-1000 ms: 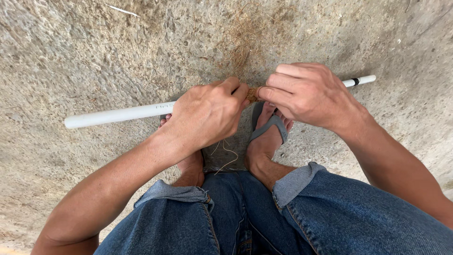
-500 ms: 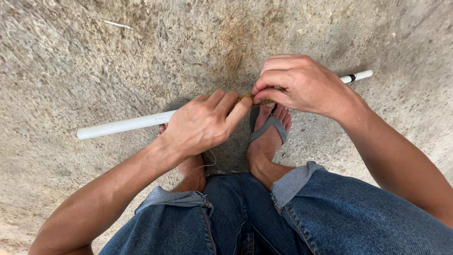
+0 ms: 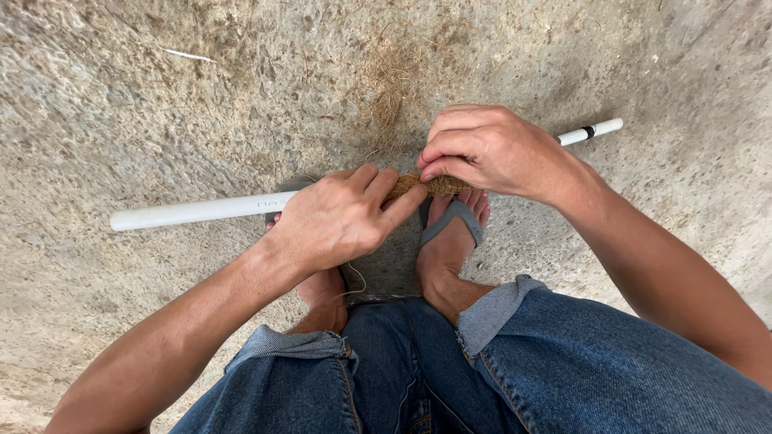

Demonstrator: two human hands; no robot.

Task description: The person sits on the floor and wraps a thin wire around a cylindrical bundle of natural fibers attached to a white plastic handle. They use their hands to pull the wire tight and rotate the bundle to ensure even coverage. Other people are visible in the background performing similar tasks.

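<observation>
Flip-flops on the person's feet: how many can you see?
1 plainly: a grey flip-flop on the right foot, below the right hand. The left hand covers most of the left foot, so a second may be hidden.

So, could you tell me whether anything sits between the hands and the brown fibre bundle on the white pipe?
Nothing visible does: the left hand and right hand both already pinch the brown fibre bundle against the long white plastic pipe.

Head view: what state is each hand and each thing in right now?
left hand: closed around the white pipe
right hand: fingers pinching the brown fibre wrap
white pipe: held level above the feet, ends free
brown fibre wrap: wound on the pipe between the hands
grey sandal: worn, on the concrete floor
</observation>
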